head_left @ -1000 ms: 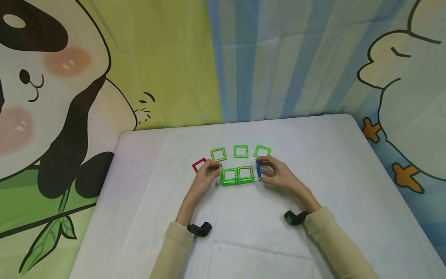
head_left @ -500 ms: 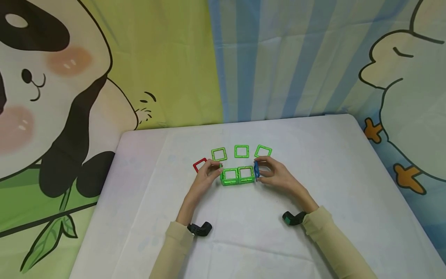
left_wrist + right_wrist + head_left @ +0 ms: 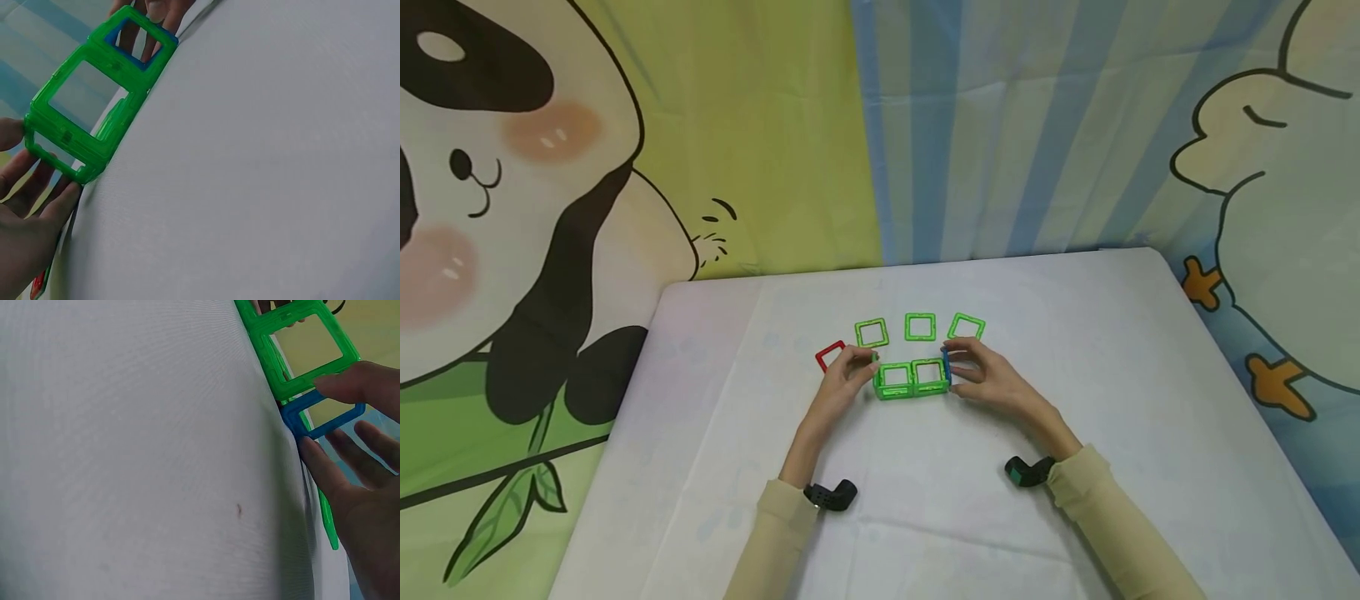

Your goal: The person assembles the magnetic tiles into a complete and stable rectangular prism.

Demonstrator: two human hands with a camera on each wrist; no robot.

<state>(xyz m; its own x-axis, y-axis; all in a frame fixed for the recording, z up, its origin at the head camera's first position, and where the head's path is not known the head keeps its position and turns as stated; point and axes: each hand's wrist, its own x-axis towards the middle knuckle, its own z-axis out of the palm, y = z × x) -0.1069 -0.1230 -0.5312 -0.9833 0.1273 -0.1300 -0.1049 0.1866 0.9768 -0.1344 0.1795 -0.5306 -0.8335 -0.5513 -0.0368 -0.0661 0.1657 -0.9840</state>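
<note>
Hollow green magnetic tiles stand joined as a low two-bay box (image 3: 913, 379) in the middle of the table. At its left end my left hand (image 3: 842, 379) holds the green end tile (image 3: 55, 164), thumb at an upper corner and a finger low down. My right hand (image 3: 992, 375) pinches a blue square magnetic tile (image 3: 337, 423) upright against the right end of the box. In the right wrist view, my right thumb lies over the seam between blue and green. Through the front bay in the left wrist view, the blue frame (image 3: 142, 65) shows behind the green.
Three loose green square tiles, left (image 3: 871, 344), middle (image 3: 920, 338) and right (image 3: 967, 316), lie in a row behind the box. A red tile (image 3: 830, 347) lies beyond my left hand, partly hidden. A white cloth covers the table (image 3: 925, 517).
My right hand has moved left, bringing the blue tile from a small gap away up to the right end of the green box. My left hand has stayed in place.
</note>
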